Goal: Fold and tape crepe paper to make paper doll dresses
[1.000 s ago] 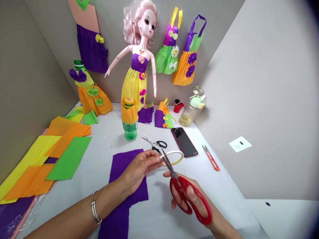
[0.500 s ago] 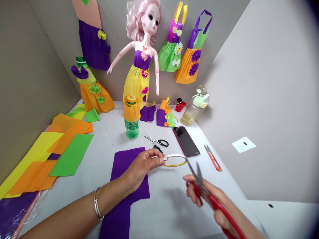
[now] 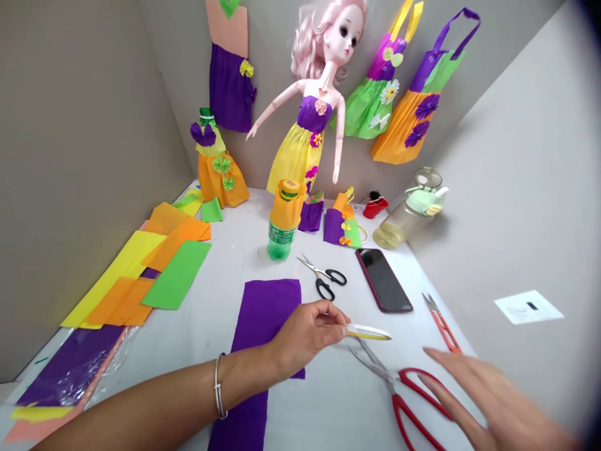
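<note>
My left hand (image 3: 312, 335), a bangle on its wrist, pinches the edge of a thin roll of tape (image 3: 370, 332), white outside and yellow on its inner core. Beneath that hand and forearm lies a purple sheet of crepe-like material (image 3: 265, 307). Large red-handled scissors (image 3: 390, 378) rest on the table with blades apart, their tips near the tape roll. My right hand (image 3: 493, 398), somewhat blurred, is beside the red handles with its fingers stretched out, holding nothing. Black-handled scissors (image 3: 323, 274) lie beyond my left hand.
A phone (image 3: 384, 280) and orange thread snips (image 3: 441, 322) lie on the right. Behind stand a wrapped green bottle (image 3: 282, 235), a doll (image 3: 310, 125) and a tilted water bottle (image 3: 406, 216). Coloured sheets (image 3: 176, 275) overlap on the left. Small dresses (image 3: 369, 106) hang on the back wall.
My right hand has let go of the red scissors, which now lie on the table, and has moved right. The tape roll has tilted nearly edge-on in my left hand. The view has shifted.
</note>
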`<state>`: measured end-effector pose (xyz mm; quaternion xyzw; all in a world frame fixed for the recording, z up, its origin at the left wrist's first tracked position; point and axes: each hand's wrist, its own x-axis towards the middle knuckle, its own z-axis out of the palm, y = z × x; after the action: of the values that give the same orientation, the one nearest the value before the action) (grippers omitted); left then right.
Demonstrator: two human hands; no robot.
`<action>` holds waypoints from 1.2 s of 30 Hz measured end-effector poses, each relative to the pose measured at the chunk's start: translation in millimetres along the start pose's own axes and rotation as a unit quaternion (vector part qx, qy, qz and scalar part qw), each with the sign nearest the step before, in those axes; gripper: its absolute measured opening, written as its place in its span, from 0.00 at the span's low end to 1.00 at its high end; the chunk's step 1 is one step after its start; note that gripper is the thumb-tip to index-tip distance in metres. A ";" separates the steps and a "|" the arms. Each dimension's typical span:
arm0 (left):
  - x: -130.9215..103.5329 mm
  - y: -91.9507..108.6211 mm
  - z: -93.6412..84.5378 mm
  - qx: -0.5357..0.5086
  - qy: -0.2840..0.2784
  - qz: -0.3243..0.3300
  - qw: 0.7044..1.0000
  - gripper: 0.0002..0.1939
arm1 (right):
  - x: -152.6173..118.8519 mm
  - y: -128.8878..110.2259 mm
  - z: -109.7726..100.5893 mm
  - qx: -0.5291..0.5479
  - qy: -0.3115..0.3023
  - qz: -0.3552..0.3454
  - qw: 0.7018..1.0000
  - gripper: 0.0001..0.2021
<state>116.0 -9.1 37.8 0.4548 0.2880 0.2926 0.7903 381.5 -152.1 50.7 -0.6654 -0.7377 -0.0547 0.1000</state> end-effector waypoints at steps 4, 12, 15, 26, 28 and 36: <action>-7.4 3.1 1.1 0.002 -0.038 0.012 0.999 0.12 | 54.4 -44.3 -13.2 0.038 0.059 -0.105 0.992 0.25; -17.4 32.8 -55.6 0.255 0.117 0.129 0.951 0.02 | 69.2 -32.9 8.0 0.010 -0.021 -0.116 0.993 0.18; -15.0 35.4 -87.3 0.397 0.197 0.137 0.886 0.02 | 78.6 -38.4 12.8 0.021 -0.052 -0.139 0.989 0.16; -0.7 29.7 -113.4 0.516 0.211 0.089 0.825 0.05 | 183.0 -134.5 45.4 0.148 -0.131 -0.196 0.961 0.12; 0.6 26.6 -114.7 0.530 0.208 0.082 0.818 0.05 | 188.7 -139.2 55.9 0.106 -0.131 -0.207 0.964 0.12; 7.5 24.7 -113.3 0.565 0.208 0.059 0.796 0.06 | 183.0 -137.1 69.3 0.060 -0.136 -0.197 0.969 0.08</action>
<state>34.3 69.0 10.7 0.7647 0.5323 0.2111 0.2954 223.0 25.4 30.7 -0.5009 -0.8629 0.0621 0.0260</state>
